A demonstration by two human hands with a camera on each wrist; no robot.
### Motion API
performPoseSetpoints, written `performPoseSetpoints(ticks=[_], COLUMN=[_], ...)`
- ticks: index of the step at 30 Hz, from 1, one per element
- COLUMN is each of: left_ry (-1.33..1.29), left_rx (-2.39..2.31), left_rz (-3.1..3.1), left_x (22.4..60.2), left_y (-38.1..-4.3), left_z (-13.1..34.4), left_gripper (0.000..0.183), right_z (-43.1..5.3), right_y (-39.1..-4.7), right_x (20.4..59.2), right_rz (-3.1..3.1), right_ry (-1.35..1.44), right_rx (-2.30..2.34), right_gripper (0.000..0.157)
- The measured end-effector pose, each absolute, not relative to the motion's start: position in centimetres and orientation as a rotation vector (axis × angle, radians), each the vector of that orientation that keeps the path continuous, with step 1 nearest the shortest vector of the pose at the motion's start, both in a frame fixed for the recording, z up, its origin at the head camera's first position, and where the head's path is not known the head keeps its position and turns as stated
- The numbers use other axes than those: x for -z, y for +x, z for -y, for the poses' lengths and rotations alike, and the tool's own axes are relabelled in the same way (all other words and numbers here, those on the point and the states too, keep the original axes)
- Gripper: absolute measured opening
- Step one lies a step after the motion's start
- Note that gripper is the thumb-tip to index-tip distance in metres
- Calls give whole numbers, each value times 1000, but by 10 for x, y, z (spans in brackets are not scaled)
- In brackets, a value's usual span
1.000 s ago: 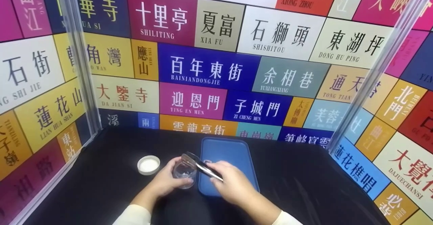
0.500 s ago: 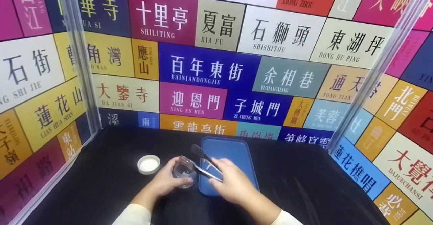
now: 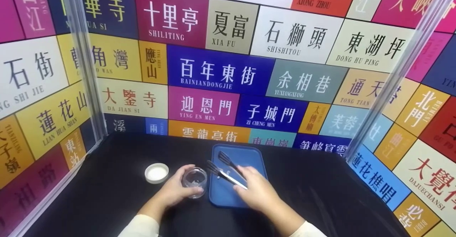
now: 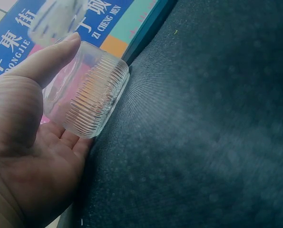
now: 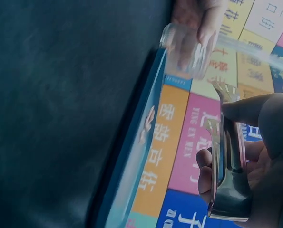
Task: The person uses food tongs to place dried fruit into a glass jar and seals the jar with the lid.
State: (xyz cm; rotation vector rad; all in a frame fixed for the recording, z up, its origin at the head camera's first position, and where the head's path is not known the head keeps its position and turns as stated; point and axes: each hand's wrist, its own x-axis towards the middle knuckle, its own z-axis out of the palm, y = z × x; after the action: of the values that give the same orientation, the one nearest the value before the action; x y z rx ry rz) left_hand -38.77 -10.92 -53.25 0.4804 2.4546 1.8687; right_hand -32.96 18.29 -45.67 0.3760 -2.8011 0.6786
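My left hand [image 3: 178,187] grips a clear jar [image 3: 194,180] at its side, mouth up, on the black cloth. Ribbed walls show on the jar [image 4: 96,97] in the left wrist view, the thumb along one side. Small pale specks show in the jar; whether they are contents or glints I cannot tell. My right hand [image 3: 259,190] holds metal tongs [image 3: 228,177] with slotted ends, their arms spread apart above the blue tray [image 3: 222,197]. A few small whitish pieces [image 5: 148,118] lie on the tray; nothing shows between the tong tips.
A round whitish lid [image 3: 156,173] lies to the left of the jar. Black cloth [image 3: 117,180] covers the table. Behind it stands a wall of coloured name panels [image 3: 221,69], with clear upright posts [image 3: 383,76] at both corners.
The right hand has moved right, carrying the tongs from over the jar's mouth to above the tray. The tong arms have spread apart. Left hand and jar have stayed in place.
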Motion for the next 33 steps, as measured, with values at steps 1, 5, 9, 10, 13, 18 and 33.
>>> performPoseSetpoints(ticks=[1,5,9,10,13,18,33], left_ry=[475,470,476,480,488,515,500], left_rx=[-1867,-1868,-1878,-1881,-1888,-1898,-1899], left_rz=[-2457,-2465,-2456,-2453,-2446,-2423,-2423], left_x=[533,533,534,534,534,533,533], left_y=[-388,-387,-388,-388,-388,-389,-387], left_z=[109,109,108,108,108,108,109], left_gripper=[92,92,92,92,92,92,91], right_z=[-185,-193,-200,-202,-206,-210,-213], right_y=[-331,-336,-342,-343,-347,-350,-356], right_x=[458,467,475,477,481,485,489], right_rz=[2802,2831,2873,2880,2897,2945,2984], right_ry=[367,299,207,187,142,90,50], right_rx=[-672,-630,-602,-599,-583,-565,-603], right_gripper=[65,64,62,61,60,59,54])
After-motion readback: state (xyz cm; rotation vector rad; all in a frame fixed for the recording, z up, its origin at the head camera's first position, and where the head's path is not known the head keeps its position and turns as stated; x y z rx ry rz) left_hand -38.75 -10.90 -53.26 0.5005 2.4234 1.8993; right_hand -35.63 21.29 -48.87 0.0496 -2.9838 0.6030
